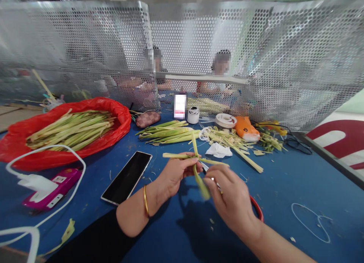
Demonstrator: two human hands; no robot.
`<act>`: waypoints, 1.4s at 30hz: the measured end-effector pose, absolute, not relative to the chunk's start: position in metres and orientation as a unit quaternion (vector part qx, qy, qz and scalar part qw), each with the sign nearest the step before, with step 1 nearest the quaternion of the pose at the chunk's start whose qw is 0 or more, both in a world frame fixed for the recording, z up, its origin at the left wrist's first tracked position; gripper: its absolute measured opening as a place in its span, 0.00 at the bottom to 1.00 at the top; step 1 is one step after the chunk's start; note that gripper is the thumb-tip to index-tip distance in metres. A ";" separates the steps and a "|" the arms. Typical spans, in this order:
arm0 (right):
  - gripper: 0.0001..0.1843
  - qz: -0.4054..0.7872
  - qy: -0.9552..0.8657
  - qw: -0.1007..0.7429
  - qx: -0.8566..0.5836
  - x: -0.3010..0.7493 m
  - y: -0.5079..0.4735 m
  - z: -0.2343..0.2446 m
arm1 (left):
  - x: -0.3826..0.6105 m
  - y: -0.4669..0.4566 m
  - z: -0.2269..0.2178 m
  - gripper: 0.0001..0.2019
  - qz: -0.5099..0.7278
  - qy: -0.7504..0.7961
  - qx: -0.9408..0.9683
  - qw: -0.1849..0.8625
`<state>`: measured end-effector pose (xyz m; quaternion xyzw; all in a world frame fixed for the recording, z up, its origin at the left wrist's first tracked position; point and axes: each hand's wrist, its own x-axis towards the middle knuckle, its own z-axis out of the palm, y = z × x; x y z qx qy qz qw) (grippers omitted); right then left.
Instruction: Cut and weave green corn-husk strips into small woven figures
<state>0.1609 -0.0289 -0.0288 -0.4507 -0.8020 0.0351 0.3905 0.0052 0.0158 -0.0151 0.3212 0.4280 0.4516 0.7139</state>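
My left hand [178, 172] pinches several pale green leaf strips [195, 145] where they cross, their ends sticking out up, left, right and down. The lower end is blurred by motion. Just to the right, my right hand [230, 196] is closed around a pair of scissors with a red handle loop [257, 209]; a bit of metal blade shows near the left fingertips. Most of the scissors is hidden by the hand. Behind the hands lies a bundle of long green leaves [170, 133], beside a pile of leaf scraps [227, 138].
At left are a red plastic bag [113, 107] of leaf strips, a black-screened phone [127, 177] and a magenta power strip [57, 191] with a white cable. A crumpled tissue [218, 150], tape roll [225, 121] and orange packet [246, 128] lie behind. A perforated metal screen [196, 39] separates two people opposite.
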 end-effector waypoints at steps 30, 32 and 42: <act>0.17 0.060 -0.838 0.259 -0.477 0.165 -0.025 -0.025 | 0.007 0.017 -0.033 0.12 0.414 0.480 0.410 0.656; 0.13 0.070 -0.816 0.294 -0.493 0.174 -0.021 -0.015 | 0.004 0.014 -0.026 0.12 0.354 0.470 0.464 0.662; 0.03 0.297 -0.746 0.295 -0.517 0.181 -0.006 -0.014 | 0.010 0.002 -0.017 0.18 0.216 0.452 0.585 0.637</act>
